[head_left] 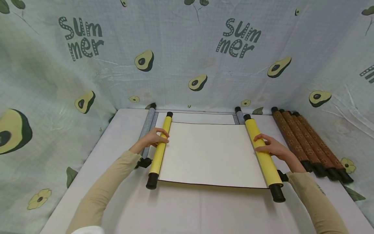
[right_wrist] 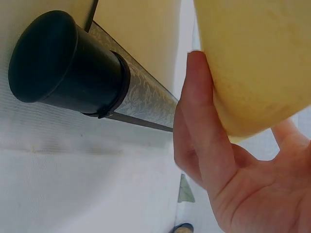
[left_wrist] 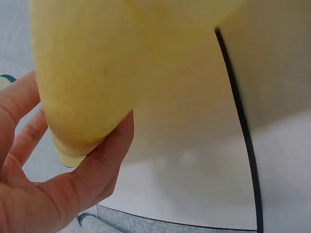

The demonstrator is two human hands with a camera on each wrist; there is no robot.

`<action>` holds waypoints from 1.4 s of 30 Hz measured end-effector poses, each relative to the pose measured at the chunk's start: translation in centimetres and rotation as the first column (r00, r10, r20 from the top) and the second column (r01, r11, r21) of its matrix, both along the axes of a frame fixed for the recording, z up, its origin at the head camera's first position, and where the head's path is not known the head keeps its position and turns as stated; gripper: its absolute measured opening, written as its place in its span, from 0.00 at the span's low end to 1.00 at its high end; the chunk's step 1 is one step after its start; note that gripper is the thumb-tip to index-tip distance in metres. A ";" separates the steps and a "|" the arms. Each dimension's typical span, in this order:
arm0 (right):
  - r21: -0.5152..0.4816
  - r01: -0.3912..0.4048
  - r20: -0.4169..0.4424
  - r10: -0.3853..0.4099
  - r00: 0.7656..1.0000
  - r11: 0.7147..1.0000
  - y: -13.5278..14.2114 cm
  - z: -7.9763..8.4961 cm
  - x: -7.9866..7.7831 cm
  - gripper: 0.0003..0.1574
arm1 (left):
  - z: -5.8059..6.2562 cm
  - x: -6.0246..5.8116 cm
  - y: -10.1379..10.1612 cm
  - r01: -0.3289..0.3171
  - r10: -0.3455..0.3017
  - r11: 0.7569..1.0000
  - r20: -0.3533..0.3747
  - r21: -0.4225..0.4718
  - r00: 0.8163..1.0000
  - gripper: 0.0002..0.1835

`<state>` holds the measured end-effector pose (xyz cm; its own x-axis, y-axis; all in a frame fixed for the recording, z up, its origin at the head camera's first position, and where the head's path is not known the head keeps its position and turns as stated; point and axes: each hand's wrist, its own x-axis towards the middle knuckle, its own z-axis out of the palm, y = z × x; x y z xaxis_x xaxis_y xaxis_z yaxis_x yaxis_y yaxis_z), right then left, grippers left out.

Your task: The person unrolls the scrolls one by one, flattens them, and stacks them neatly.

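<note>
Scroll of white paper with black-capped yellow rolled ends [head_left: 210, 156], held above a grey-edged scroll [head_left: 147, 130] on the white desk [head_left: 184, 208].
Left hand [head_left: 152, 138] and right hand [head_left: 272, 147] curl their fingers round one end each; brown patterned rolls [head_left: 306, 139] lie near the right arm.

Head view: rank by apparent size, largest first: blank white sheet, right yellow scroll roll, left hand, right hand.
1. Blank white sheet
2. Right yellow scroll roll
3. Left hand and right hand: too alike to rank.
</note>
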<state>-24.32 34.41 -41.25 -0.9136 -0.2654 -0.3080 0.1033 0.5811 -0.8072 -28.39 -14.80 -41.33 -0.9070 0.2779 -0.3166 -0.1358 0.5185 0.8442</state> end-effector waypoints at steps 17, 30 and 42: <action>-0.036 -0.013 -0.019 0.012 1.000 0.999 0.5 0.2 -0.1 0.24 | 0.1 -0.3 -0.3 -0.009 0.007 0.998 0.038 0.064 0.999 0.20; -0.085 -0.061 -0.057 0.056 0.997 0.994 1.4 -0.2 0.1 0.17 | 0.3 -0.3 -0.8 -0.013 0.012 1.000 0.044 0.017 0.999 0.20; -0.100 0.014 -0.043 -0.019 0.999 0.995 1.8 -0.4 0.3 0.13 | 0.1 -0.5 -1.5 0.028 -0.029 0.999 0.032 0.035 0.999 0.18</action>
<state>-24.06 36.17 -41.67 -0.9301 -0.2775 -0.2407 0.0757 0.4963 -0.8649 -28.85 -16.33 -41.28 -0.8881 0.3145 -0.3353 -0.1491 0.4929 0.8572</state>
